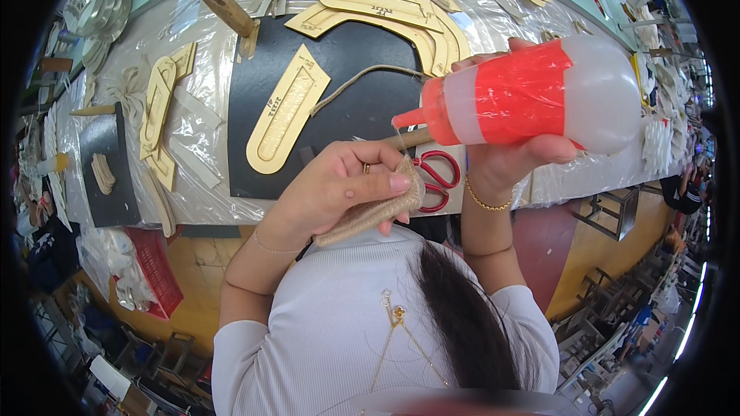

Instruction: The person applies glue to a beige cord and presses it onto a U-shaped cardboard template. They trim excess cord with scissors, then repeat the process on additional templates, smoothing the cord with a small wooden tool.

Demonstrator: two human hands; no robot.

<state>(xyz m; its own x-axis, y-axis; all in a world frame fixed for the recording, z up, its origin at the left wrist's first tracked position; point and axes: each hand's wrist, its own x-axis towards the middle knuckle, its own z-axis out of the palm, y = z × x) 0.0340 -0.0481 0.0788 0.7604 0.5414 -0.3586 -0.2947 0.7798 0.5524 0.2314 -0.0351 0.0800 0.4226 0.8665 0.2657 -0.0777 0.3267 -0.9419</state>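
**Glue bottle held over jute piece at bench edge**

At the near edge of the bench, toward six o'clock of the black cutting mat point(339, 100), the person's left hand point(339, 185) was closed around a woven jute piece point(370, 212), thumb pressed on top and fingers curled beneath. The right hand point(512, 158) gripped a translucent squeeze bottle with an orange band point(539, 92), tipped on its side, its orange nozzle point(408, 117) pointing toward nine o'clock and poised just above the jute piece, not clearly touching it. A jute cord point(362, 77) ran from the piece across the mat toward twelve o'clock. Red-handled scissors point(439, 177) lay just beyond the jute piece, partly hidden by both hands. A long gold template point(285, 112) rested on the mat at ten o'clock, with further gold templates point(385, 8) at twelve.

Risk assessment: with the bottle held nearly level and squeezed, excess adhesive could run past the jute onto the left fingers or the scissors below. The loose cord could also snag the nozzle if either hand shifted.
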